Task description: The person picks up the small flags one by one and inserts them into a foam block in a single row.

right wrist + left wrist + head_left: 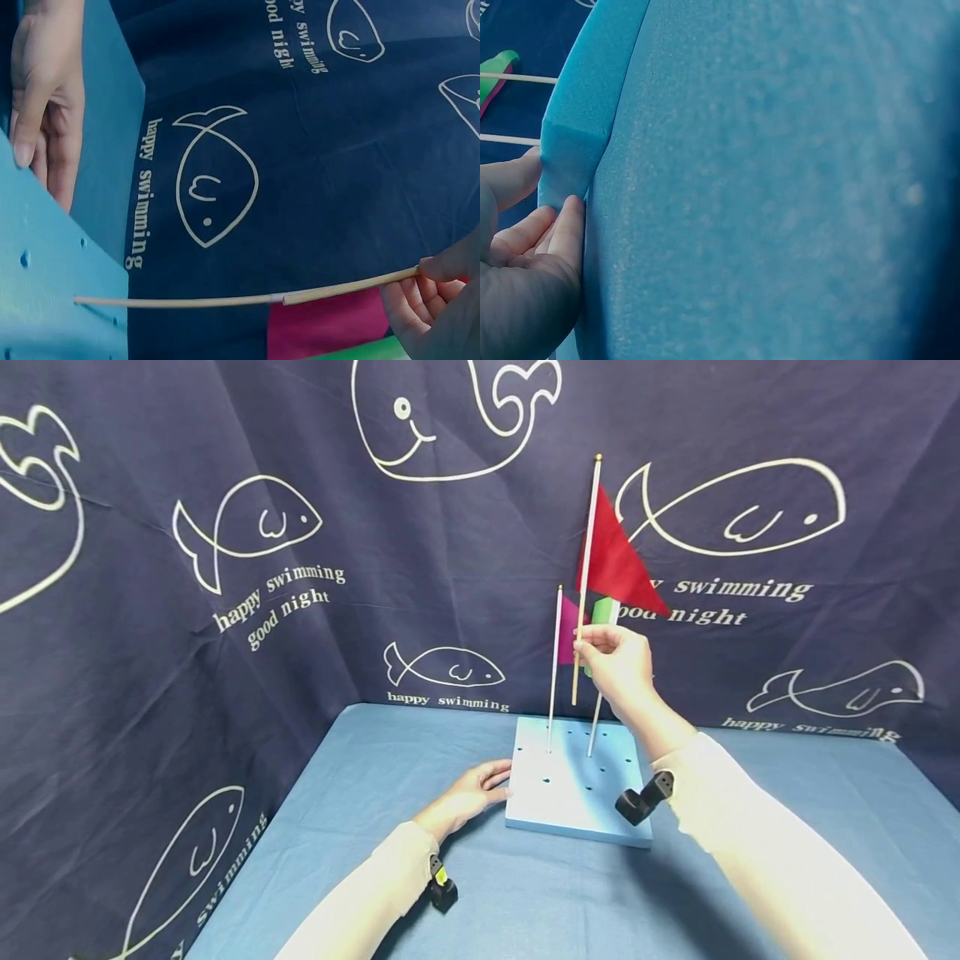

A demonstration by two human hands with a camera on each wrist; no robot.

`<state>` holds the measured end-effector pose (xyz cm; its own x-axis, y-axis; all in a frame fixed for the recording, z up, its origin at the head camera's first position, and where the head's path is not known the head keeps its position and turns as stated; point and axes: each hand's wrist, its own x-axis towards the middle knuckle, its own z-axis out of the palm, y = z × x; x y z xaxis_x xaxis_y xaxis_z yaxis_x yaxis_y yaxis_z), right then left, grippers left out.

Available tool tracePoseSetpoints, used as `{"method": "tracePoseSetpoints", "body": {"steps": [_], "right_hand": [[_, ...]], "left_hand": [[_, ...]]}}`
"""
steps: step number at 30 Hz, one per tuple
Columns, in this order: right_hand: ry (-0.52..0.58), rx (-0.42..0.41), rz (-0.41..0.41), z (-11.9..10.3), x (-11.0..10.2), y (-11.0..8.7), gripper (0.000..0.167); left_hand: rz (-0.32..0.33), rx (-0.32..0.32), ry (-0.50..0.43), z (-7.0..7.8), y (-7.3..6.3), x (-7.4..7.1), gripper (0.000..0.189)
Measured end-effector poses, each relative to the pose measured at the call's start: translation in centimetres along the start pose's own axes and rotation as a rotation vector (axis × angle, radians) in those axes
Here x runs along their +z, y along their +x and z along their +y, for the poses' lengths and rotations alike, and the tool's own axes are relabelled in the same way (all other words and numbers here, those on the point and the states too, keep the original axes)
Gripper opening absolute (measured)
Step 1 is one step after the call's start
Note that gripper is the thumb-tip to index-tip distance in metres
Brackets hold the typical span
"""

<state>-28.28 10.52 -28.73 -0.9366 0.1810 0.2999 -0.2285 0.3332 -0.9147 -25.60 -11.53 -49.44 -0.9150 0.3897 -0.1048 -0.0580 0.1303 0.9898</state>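
Note:
My right hand (618, 668) pinches the wooden stick of a red triangular flag (618, 560), held upright with its lower tip above the board. In the right wrist view the bare stick end (352, 285) overlaps a magenta flag (330, 322). That magenta flag's pole (553, 693) and a green flag's pole (596, 727) stand in a light blue foam board (570, 810) with several small holes. My left hand (472, 789) rests at the board's left side; in the left wrist view its fingers (570, 225) touch the board's edge (574, 157).
A blue cloth (480, 902) covers the table under the board. Behind it hangs a dark navy curtain (465, 568) with white fish drawings and lettering. Black wrist cameras (442, 889) are strapped over the sleeves.

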Motion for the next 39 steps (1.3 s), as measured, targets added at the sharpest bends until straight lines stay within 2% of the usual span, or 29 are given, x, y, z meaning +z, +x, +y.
{"method": "tracePoseSetpoints", "body": {"steps": [4, 10, 15, 21, 28, 32, 39], "right_hand": [[0.041, -0.009, 0.0, 0.5, 1.1, 0.1, 0.021], [0.094, -0.031, -0.014, 1.7, 2.9, 0.2, 0.02], [0.113, -0.012, -0.021, 3.1, 4.3, -0.1, 0.019], [0.097, 0.023, -0.017, 4.4, 5.9, -0.7, 0.018], [0.097, -0.007, 0.018, 4.6, 7.1, -0.6, 0.017], [0.082, 0.012, 0.018, 5.2, 7.6, -0.7, 0.017], [0.037, -0.023, 0.045, 6.7, 8.5, -0.8, 0.014]], "left_hand": [[0.008, -0.022, 0.006, 0.0, 0.0, 0.0, 0.055], [0.006, -0.011, 0.0, 0.2, 0.1, 0.1, 0.054], [-0.001, -0.006, -0.016, 0.0, 0.1, 0.5, 0.054], [-0.007, -0.012, -0.013, -0.4, -0.1, 0.6, 0.055], [-0.007, 0.002, -0.018, 0.1, -0.1, 0.4, 0.055], [-0.007, -0.006, -0.026, 0.1, -0.1, 0.3, 0.055], [0.01, -0.003, -0.017, 0.2, 0.0, 0.1, 0.055]]}}
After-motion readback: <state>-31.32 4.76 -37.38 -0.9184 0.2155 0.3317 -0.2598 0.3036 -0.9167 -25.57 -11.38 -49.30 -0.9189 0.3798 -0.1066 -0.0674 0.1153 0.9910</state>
